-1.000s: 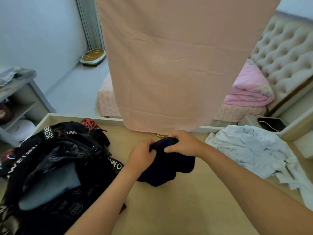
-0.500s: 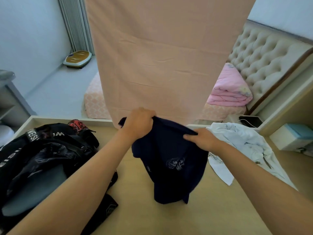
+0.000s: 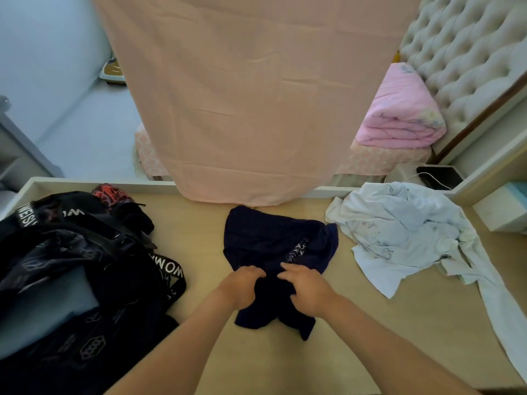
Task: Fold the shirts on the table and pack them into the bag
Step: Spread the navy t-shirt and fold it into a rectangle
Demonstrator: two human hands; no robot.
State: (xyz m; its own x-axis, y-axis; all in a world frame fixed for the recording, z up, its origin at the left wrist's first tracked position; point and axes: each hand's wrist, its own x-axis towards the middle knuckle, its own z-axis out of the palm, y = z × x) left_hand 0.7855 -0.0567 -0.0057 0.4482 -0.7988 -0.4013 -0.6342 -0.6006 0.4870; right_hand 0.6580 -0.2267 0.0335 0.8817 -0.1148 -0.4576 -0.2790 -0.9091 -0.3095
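Note:
A navy shirt point(image 3: 271, 238) with a small pale print lies crumpled on the tan table point(image 3: 199, 243), near its middle. My left hand point(image 3: 242, 286) and my right hand point(image 3: 306, 289) sit side by side on its near part, fingers bunching the dark cloth. A light blue shirt point(image 3: 399, 232) lies rumpled to the right, one part trailing toward the near right edge. The black bag point(image 3: 71, 275) with white lettering on its straps stands open at the left, with grey-blue folded cloth inside.
A peach sheet point(image 3: 256, 95) hangs over the table's far edge. A red and black item point(image 3: 111, 192) rests behind the bag. Behind the table are a bed with a folded pink quilt point(image 3: 399, 109) and a tufted headboard. A pale box point(image 3: 502, 209) sits far right.
The navy shirt, held up by both hands half a second ago, now lies spread on the table. Both hands have come down to its near part.

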